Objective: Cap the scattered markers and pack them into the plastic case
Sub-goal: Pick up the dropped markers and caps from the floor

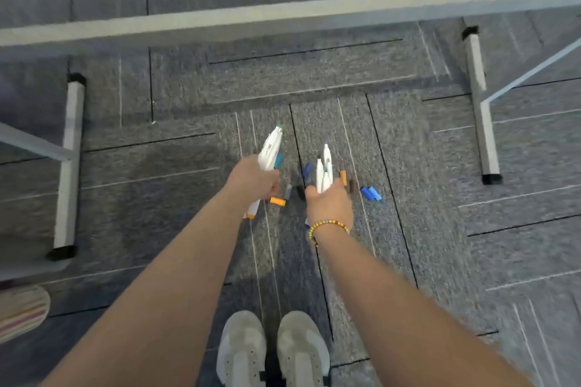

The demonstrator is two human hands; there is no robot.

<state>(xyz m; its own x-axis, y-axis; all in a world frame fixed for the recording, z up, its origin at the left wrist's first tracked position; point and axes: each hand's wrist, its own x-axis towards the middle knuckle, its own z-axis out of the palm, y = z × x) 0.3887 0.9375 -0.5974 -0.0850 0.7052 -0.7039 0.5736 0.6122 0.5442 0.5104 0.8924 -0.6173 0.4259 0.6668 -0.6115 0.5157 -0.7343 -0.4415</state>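
Gripping marker bundles: your left hand point(253, 177) clamps one bundle point(269, 151), right hand point(328, 203) another point(323, 171). Caps point(371, 193) lie on near carpet point(471, 229). Match colours first; case unseen.

Office-like room, grey carpet tiles point(314, 78) laid in squares with thin stripes, pale table point(283, 14) edge, white metal table legs point(482, 104) with black feet

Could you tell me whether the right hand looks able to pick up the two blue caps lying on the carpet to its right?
Probably not yet: the blue caps lie unobstructed, but the right hand already grips markers.
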